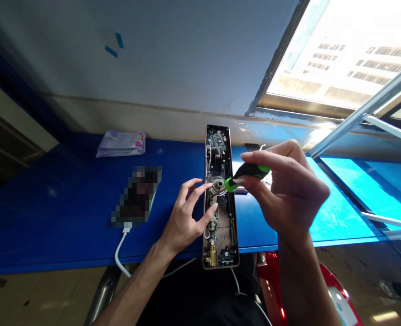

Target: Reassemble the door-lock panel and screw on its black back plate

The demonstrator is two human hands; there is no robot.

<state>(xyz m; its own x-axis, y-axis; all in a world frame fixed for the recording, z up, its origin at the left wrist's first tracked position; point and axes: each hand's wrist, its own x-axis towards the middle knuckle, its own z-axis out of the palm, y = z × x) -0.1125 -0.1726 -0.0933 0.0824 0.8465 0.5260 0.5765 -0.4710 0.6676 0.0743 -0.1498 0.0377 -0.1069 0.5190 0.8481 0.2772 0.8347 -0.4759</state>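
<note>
A long narrow lock body (219, 199) lies open on the blue table (67, 203), its circuit board, wires and brass parts showing. My left hand (188, 216) rests on its left edge, fingers spread, thumb and fingertips touching the inner parts near the round metal hub. My right hand (287, 190) is closed round a black and green screwdriver (246, 175), whose green end points down at the hub in the middle of the lock body.
A blurred-out phone (137, 195) with a white cable (121, 253) lies left of the lock. A pack of tissues (121, 143) sits at the back by the wall. An open window frame (363, 113) is on the right. A red object (332, 290) shows below the table edge.
</note>
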